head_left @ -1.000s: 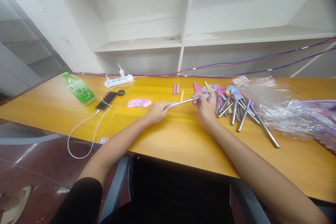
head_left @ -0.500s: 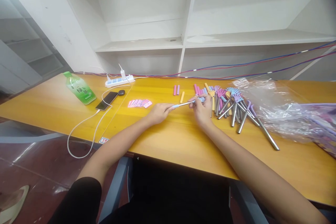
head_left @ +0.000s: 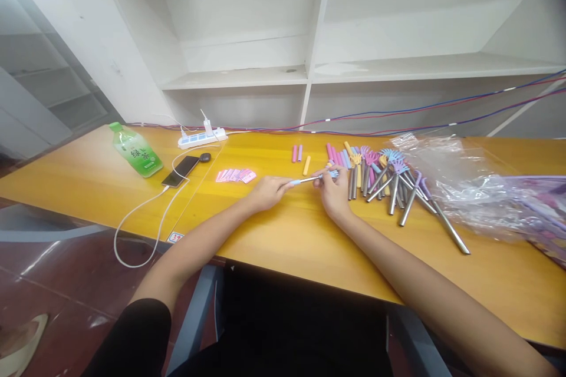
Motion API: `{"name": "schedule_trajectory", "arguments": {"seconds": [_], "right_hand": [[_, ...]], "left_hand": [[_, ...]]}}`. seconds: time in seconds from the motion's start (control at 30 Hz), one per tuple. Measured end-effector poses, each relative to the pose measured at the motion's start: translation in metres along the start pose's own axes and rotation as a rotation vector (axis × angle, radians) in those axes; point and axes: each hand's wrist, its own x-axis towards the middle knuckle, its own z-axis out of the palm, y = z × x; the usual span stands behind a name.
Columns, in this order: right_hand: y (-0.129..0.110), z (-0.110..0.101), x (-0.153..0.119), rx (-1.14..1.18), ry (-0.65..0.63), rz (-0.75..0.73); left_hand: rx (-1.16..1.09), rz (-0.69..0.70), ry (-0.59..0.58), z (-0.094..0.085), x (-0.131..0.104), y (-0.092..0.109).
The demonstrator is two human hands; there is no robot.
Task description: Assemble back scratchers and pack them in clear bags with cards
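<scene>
A back scratcher with a blue grip, a metal rod (head_left: 309, 179) and a blue claw head lies level between my two hands above the table. My left hand (head_left: 268, 192) is closed round its blue grip end. At the other end, my right hand (head_left: 333, 191) grips it just by the claw head, fingers covering part of it. Right of my right hand, a pile of back scratchers (head_left: 398, 168) in purple, pink, blue and yellow has metal rods pointing toward me. Several loose coloured grips (head_left: 331, 152) lie behind that hand, and a yellow grip (head_left: 306, 165) sits apart.
Two pink and purple grips (head_left: 295, 154) and a fan of pink cards (head_left: 236, 175) lie on the wooden table (head_left: 283, 235). Leftward are a phone (head_left: 180, 171) on a white cable, a power strip (head_left: 202, 138) and a green bottle (head_left: 136, 150). Clear plastic bags (head_left: 477, 194) spread at right.
My right hand has shifted slightly left along the back scratcher, toward my left hand, showing more rods of the pile. My left hand stays nearly still.
</scene>
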Motion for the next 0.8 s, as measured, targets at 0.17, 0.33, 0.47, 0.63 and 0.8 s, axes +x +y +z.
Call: {"name": "schedule_trajectory", "arguments": {"seconds": [0.17,0.33,0.47,0.63,0.8], "right_hand": [[0.003,0.0,-0.002,-0.012,0.003,0.006],[0.003,-0.001,0.0,-0.007,-0.047,0.028],[-0.007,-0.004,0.004,-0.075,-0.169,0.072],[-0.027,-0.006,0.003,-0.679,-0.294,-0.144],[-0.036,-0.008,0.008,-1.197,-0.312,-0.412]], "left_hand": [[-0.001,0.0,-0.016,-0.001,0.0,0.001],[0.019,-0.012,-0.018,-0.002,0.0,-0.001],[0.052,-0.05,-0.148,-0.006,0.002,-0.002],[0.088,-0.06,-0.172,-0.012,0.003,-0.002],[0.166,-0.075,-0.114,-0.024,0.003,-0.008]]}}
